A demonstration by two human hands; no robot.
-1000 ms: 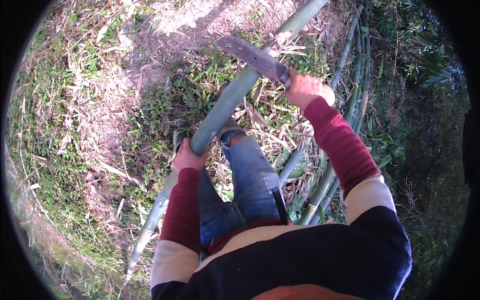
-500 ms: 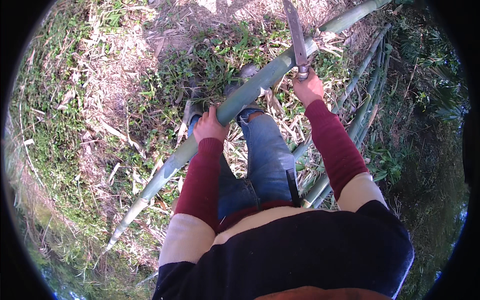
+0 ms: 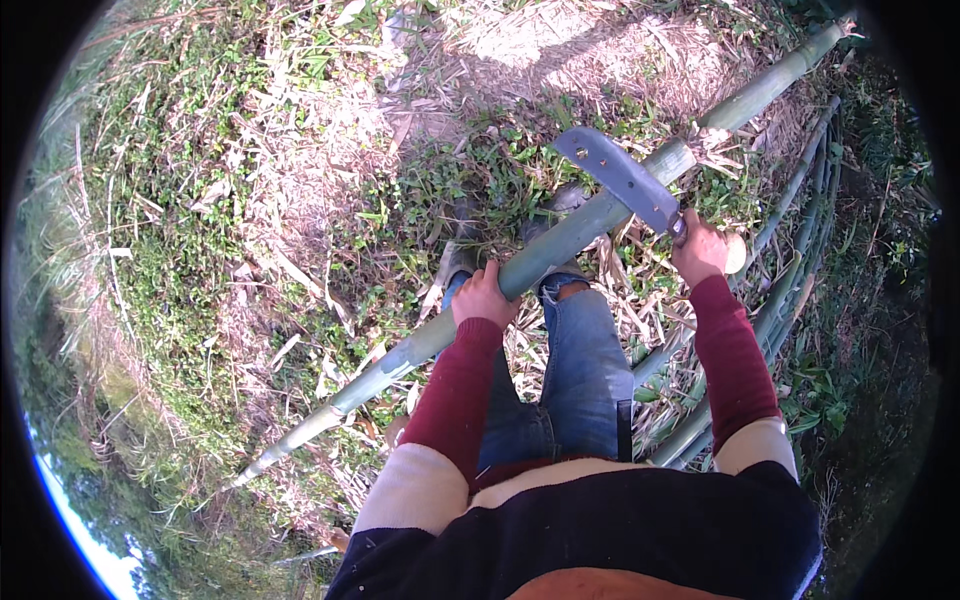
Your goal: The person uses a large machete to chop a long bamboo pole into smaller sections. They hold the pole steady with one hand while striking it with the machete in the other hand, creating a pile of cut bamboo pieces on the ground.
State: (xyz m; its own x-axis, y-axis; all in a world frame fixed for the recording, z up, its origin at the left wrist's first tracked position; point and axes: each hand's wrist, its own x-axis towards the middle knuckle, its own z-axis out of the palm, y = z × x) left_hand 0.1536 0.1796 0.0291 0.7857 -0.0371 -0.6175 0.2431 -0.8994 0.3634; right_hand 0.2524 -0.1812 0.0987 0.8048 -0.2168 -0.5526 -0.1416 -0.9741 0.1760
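The left hand (image 3: pixel 483 300) clasps the bamboo pole (image 3: pixel 575 231) slanting past the legs (image 3: pixel 588 375), I'd say to steady it; well apart, the right hand (image 3: pixel 702 250) grips the knife (image 3: pixel 622 180) by its handle (image 3: pixel 679 228), likely for control.

Bamboo pole (image 3: pixel 560 240), slanting from lower left to upper right, in front of the person.
Left hand (image 3: pixel 484 298): on the pole, left of the knees. Right hand (image 3: pixel 703 248): beyond the pole's near side, to the right, around the knife (image 3: pixel 622 178) handle; blade pointing up-left across the pole, contact unclear. Trousers (image 3: pixel 585 355): below the pole; shoe (image 3: pixel 568 198) past its far side. Other poles (image 3: pixel 775 305): on the ground at right, partly behind the right forearm.
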